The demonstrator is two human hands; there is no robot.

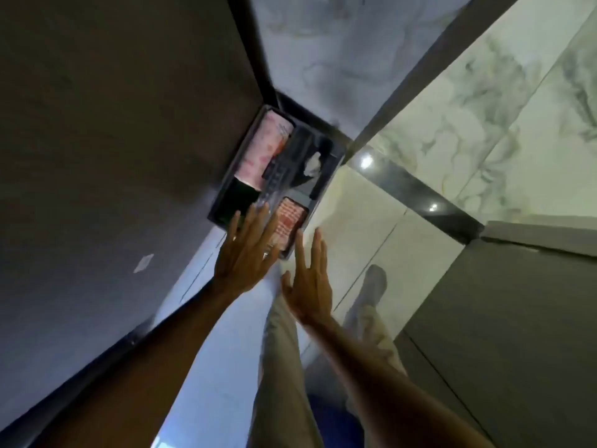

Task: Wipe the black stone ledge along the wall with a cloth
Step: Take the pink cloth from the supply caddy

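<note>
Both hands are reaching flat and spread wide, holding nothing, the left hand (247, 250) and right hand (308, 279) nearing the dark tray (223, 202); probably clearing it before wiping, with no cloth visible.

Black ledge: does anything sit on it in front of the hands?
Yes. A dark tray of pink and red packets sits in the corner, directly ahead of the left hand and right hand. No cloth visible in either.

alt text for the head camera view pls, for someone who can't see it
Two bare hands, left hand and right hand, reach with fingers spread toward a dark tray in a corner between a dark wall and marble walls. The tray holds a pink patterned roll and a red-patterned pack. Neither hand holds a cloth.
</note>
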